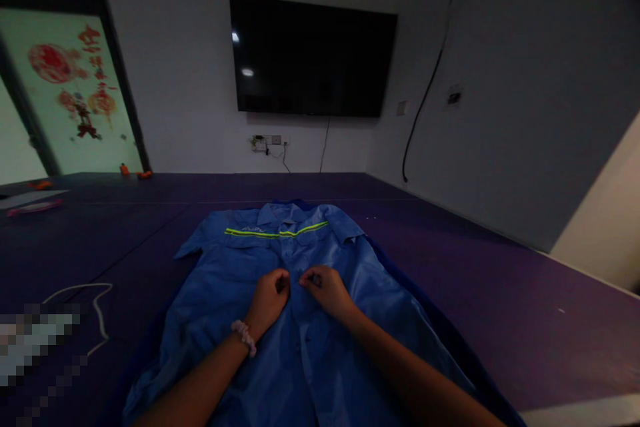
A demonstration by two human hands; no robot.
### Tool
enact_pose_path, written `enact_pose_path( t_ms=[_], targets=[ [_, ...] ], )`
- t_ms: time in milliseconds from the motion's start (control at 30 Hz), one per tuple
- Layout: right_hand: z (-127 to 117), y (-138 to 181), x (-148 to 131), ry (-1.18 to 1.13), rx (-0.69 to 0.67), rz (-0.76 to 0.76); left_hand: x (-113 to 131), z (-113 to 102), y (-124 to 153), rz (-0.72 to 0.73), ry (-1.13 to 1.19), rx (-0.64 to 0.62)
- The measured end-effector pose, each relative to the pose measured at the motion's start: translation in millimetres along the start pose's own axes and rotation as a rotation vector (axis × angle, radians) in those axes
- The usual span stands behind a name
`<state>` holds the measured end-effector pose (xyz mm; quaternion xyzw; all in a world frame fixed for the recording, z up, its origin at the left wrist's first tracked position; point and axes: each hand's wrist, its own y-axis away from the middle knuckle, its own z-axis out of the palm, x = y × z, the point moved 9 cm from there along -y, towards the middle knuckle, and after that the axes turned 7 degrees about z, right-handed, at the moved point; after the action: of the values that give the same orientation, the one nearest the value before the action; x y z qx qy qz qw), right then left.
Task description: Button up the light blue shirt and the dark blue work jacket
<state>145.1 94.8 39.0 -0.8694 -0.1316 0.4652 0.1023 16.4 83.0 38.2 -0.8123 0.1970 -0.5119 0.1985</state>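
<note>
On the purple surface [500,293] below the wall television [313,57], my blue work shirt [250,260] lies flat, collar away from me. My left hand [270,297] and right hand [325,290] pinch its front placket at mid-chest, likely to line up the two edges.

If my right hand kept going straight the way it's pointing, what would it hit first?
The right hand points toward the left hand across the shirt front, so it would likely meet the left hand's fingertips first; they look almost touching, though depth is unclear.
</note>
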Motion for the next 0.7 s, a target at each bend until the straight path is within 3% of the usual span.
enact_pose_path(
  t_ms=[700],
  targets=[
    [-6, 5, -13, 0.107, 0.084, -0.062, 1, -4, -1, -0.018, 0.064, 0.017]
  ],
)
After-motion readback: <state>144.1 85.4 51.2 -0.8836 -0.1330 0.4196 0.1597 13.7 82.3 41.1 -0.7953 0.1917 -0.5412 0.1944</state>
